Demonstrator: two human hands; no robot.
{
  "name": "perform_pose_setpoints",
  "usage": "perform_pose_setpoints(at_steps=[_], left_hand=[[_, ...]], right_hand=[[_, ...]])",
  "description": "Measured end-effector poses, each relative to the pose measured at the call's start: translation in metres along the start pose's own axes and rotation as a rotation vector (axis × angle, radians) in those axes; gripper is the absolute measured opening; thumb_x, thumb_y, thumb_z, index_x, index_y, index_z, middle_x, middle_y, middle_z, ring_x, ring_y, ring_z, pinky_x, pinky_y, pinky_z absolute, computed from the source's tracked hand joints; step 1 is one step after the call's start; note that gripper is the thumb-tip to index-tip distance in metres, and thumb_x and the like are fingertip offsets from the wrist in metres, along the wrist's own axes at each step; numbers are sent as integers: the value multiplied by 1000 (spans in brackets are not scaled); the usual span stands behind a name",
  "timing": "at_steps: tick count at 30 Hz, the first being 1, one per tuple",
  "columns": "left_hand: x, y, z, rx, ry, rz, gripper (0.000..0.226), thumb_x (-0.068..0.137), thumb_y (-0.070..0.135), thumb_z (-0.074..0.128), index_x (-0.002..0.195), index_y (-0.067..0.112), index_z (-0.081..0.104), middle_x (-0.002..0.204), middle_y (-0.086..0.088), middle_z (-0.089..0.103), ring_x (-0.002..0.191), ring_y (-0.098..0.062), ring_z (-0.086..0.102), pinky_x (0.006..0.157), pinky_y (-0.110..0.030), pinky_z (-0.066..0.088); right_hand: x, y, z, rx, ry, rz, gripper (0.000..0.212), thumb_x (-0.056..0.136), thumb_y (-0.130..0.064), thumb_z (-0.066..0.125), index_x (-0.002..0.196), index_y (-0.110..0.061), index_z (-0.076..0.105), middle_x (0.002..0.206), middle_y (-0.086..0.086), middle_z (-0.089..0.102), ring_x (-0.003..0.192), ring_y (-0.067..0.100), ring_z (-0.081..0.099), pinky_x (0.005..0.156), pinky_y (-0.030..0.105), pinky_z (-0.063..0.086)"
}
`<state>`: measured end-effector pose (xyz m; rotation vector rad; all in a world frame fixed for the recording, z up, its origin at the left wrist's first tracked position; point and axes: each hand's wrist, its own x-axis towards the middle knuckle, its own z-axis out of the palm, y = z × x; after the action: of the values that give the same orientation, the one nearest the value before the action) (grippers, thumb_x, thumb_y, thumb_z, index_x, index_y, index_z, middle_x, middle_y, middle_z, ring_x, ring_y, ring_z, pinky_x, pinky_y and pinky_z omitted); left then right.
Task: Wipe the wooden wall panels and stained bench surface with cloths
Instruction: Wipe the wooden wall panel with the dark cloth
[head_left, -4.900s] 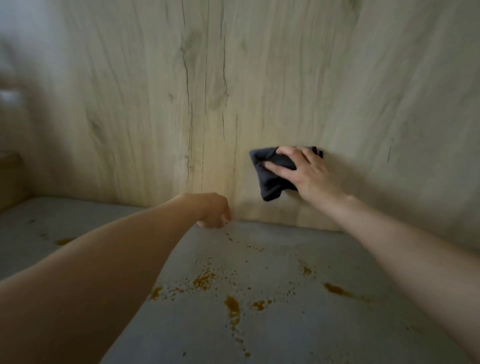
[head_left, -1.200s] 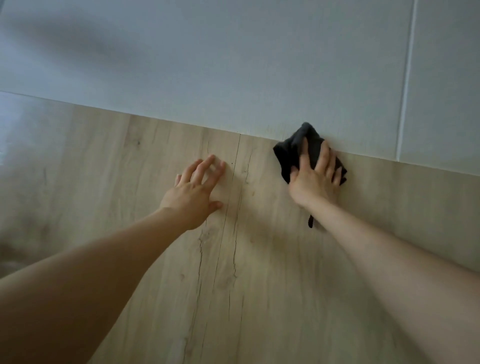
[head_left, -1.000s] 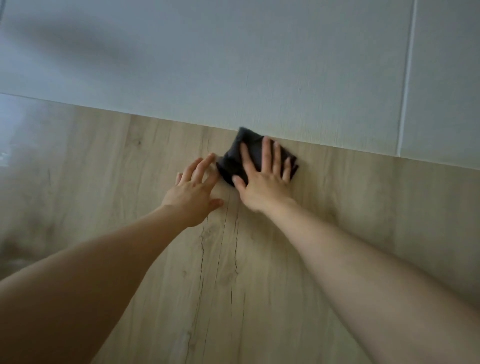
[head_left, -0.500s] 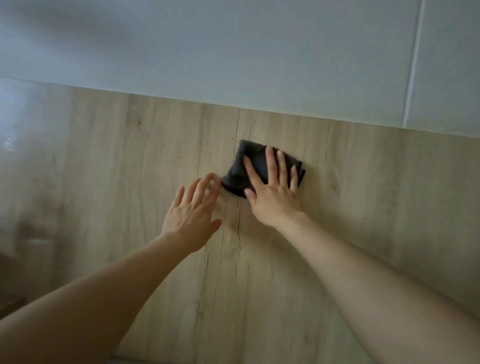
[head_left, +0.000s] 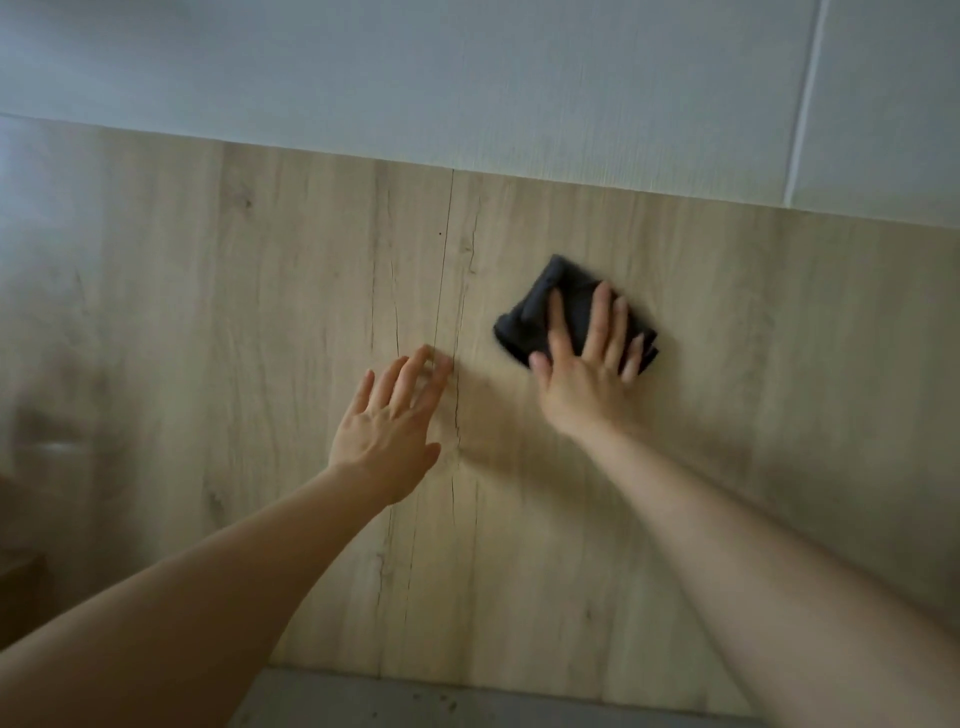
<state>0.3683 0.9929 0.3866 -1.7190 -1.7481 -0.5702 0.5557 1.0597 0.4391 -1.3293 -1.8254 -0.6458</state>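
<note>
— Where the wood meets the pale wall, what does the room look like?

— Light wooden wall panels fill the middle band of the frame, grain running up and down, with dark cracks in it. A thin vertical seam runs down from the top edge near the centre, so I count two panels, one on each side of it. Above them, across the whole top of the frame, sits a grey-white wall with one pale vertical joint line at the upper right.

— And below?

— At the bottom centre a strip of grey bench surface shows, with a few small dark specks; it is blurred there, so I cannot tell whether they are stains.

— How many cloths?

— One. A dark cloth, bunched and folded, lies against the right-hand panel, right of centre in the frame.

— Who holds it?

— The right hand presses it flat to the wood, fingers straight and spread over the cloth's lower right part. Nothing is pinched; the palm sits on the panel just below the cloth.

— And the other hand?

— The left hand lies just left of the seam, centre of the frame, fingers straight and loosely together, holding nothing. It seems to rest on the panel, though motion blur at the fingertips makes contact uncertain. Two bare forearms reach in from the lower corners.
</note>
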Motion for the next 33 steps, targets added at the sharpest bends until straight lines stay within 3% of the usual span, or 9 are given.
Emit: perform_pose_setpoints(at_steps=[4,6,8,13,17,21,23,28,33], left_hand=[[-10,1,3,58,-31,4,89,95,48,44,147,23,-23,156,-3,-24,146,-23,-13,119,-41,-4],[-18,4,6,74,-63,1,89,95,47,44,147,23,-24,156,-2,-25,146,-23,-13,119,-41,-4],[-24,5,10,71,-90,-4,90,95,47,44,146,24,-27,155,-2,-28,145,-22,-15,119,-41,-5],[-26,2,11,51,-91,10,89,96,45,45,145,26,-27,154,0,-30,145,-21,-14,120,-41,-2],[-27,-3,11,62,-92,30,88,96,42,46,147,26,-24,154,1,-30,145,-20,-15,118,-38,-3],[-35,-5,9,110,-130,52,87,96,41,45,147,24,-23,155,1,-27,146,-20,-13,117,-40,-5],[-41,-8,10,126,-162,51,85,97,41,43,147,24,-23,155,1,-27,146,-20,-11,117,-41,-5],[-54,-15,20,144,-221,45,86,97,43,42,146,24,-26,154,0,-31,146,-20,-11,118,-43,-5],[-63,-12,29,126,-229,53,87,97,41,44,147,24,-25,154,-1,-30,145,-22,-15,119,-42,-5]], right_hand=[[-56,-2,35,-86,-160,-336,71,100,-43,32,136,-45,-29,143,-3,-47,132,17,-41,102,39,-32],[-57,9,31,-118,-199,-401,68,101,-39,32,137,-48,-26,144,-7,-45,130,10,-42,103,36,-29],[-48,19,22,-117,-143,-387,66,101,-37,34,142,-49,-17,152,-8,-33,136,9,-33,109,36,-21],[-21,13,12,112,35,88,62,99,-40,36,149,-41,-1,157,4,-20,144,23,-18,114,44,-10],[-61,3,51,-7,20,-282,76,93,-39,53,149,-40,1,159,8,-9,144,24,-18,114,45,-9],[-80,15,63,-112,-68,-568,84,83,-28,67,147,-43,15,159,2,10,145,23,3,113,40,0],[-66,18,44,-118,-89,-553,79,91,-23,57,146,-45,6,159,-3,-2,146,18,0,114,36,-8],[-34,5,20,50,38,-69,62,100,-35,35,148,-42,-3,157,3,-22,144,23,-18,115,44,-7],[-98,2,77,14,-30,-409,84,89,-28,58,149,-40,0,158,5,-11,145,25,-13,114,45,-9]])
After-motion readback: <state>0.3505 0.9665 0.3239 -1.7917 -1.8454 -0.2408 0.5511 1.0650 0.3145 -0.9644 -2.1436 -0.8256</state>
